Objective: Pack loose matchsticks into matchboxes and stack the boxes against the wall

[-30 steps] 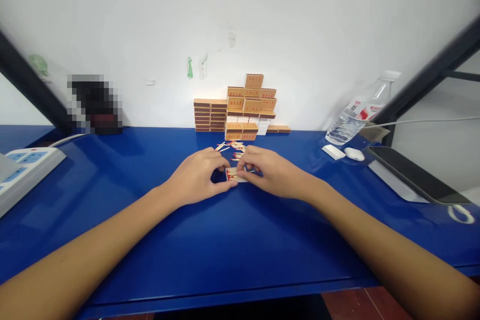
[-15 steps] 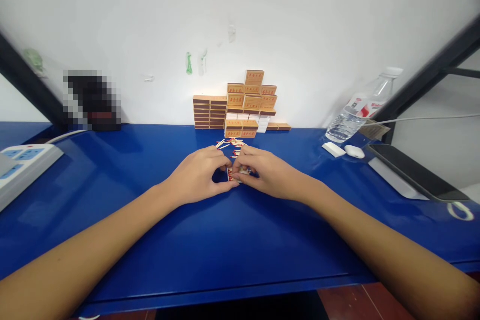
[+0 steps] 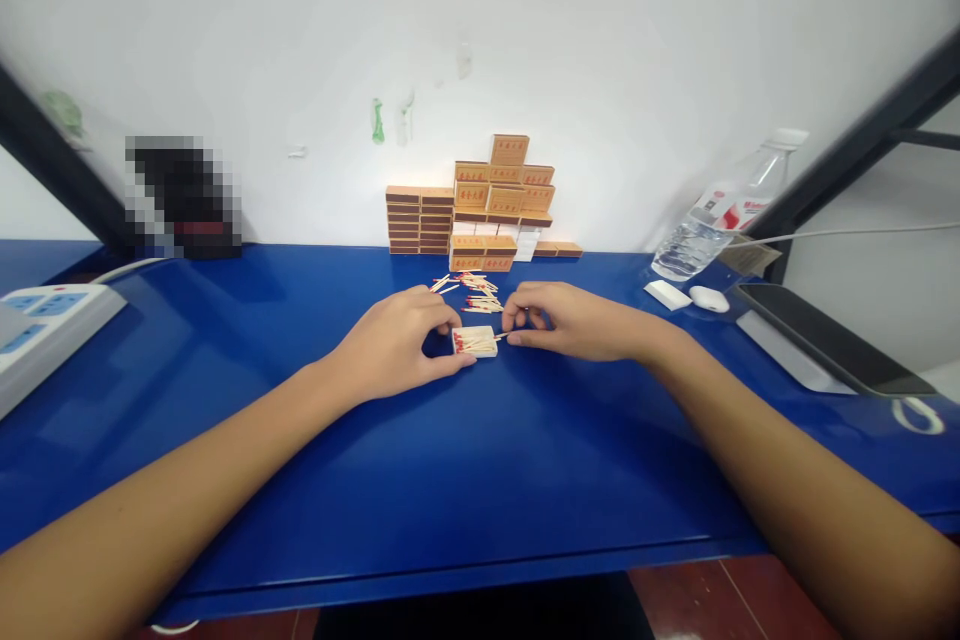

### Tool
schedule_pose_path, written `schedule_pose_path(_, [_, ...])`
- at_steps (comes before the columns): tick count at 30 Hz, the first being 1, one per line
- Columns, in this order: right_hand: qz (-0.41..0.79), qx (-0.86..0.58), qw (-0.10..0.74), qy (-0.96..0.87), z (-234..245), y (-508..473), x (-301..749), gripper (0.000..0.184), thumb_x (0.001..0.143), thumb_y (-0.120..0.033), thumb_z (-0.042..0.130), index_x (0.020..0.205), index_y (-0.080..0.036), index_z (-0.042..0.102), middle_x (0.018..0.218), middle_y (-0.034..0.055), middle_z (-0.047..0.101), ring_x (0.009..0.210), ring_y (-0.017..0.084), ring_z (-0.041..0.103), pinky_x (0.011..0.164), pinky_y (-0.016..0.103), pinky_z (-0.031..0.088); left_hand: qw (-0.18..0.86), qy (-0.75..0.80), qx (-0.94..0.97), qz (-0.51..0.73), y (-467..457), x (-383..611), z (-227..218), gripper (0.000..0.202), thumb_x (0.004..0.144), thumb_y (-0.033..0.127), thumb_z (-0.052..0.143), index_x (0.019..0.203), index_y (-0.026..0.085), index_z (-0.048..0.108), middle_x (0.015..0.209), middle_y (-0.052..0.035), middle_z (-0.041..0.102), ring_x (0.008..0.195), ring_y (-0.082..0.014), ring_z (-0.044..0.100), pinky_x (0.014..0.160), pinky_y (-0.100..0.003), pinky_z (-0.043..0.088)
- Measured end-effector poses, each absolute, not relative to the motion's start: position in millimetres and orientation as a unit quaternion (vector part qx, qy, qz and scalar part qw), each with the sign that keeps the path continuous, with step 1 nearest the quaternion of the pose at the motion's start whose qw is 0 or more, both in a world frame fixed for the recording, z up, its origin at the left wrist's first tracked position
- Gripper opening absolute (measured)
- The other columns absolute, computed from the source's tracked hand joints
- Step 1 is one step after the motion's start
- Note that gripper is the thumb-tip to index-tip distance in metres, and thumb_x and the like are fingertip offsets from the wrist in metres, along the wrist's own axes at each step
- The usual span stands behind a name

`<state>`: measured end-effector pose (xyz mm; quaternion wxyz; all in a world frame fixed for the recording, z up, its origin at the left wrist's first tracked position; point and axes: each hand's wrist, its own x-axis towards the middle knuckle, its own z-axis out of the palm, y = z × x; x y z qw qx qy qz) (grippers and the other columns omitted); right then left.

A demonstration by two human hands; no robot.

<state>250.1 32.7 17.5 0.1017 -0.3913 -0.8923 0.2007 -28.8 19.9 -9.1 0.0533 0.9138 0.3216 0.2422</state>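
Blue table (image 3: 450,480) under matches (image 3: 484,302) (white wall (image 3: 600,40) behind)

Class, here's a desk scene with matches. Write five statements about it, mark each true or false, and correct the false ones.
1. The left hand touches the matchbox tray. True.
2. The tray holds nothing. False: red-tipped matches lie in it.
3. Loose matches lie between the tray and the stacked matchboxes. True.
4. The right hand is left of the tray. False: it is to the right.
5. The plastic bottle is right of the stacked matchboxes. True.
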Motion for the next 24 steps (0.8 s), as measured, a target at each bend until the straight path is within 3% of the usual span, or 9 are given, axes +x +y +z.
schedule_pose_path(10, [0.138,-0.385,0.186,-0.894,24.0,12.9,222.8,0.009,0.097,-0.023,0.061,0.091,-0.020,0.067,0.087,0.0023,0.069,0.075,0.016,0.057,0.069,0.029,0.041,0.048,0.316,0.916,0.241,18.1,-27.1,-8.8,0.026,0.090,0.044,0.075,0.092,0.019,0.070,0.089,-0.0042,0.071,0.086,-0.0222,0.063,0.074,-0.034,0.048])
schedule_pose_path(14, [0.102,-0.377,0.167,-0.905,18.2,5.4,211.7,0.009,0.096,-0.018,0.061,0.091,-0.020,0.068,0.095,0.0046,0.067,0.085,0.018,0.060,0.073,0.030,0.041,0.052,0.321,0.914,0.242,17.9,-27.2,-9.1,0.026,0.090,0.044,0.075,0.091,0.019,0.070,0.089,-0.0045,0.071,0.086,-0.0223,0.063,0.074,-0.034,0.048])
schedule_pose_path(24, [0.132,-0.381,0.132,-0.905,15.4,11.5,225.2,0.009,0.100,-0.023,0.057,0.094,-0.020,0.063,0.098,0.0060,0.065,0.083,0.019,0.058,0.072,0.031,0.043,0.054,0.321,0.915,0.240,18.6,-27.6,-8.7,0.028,0.090,0.046,0.075,0.092,0.019,0.071,0.088,-0.0046,0.071,0.085,-0.0223,0.063,0.074,-0.034,0.047])
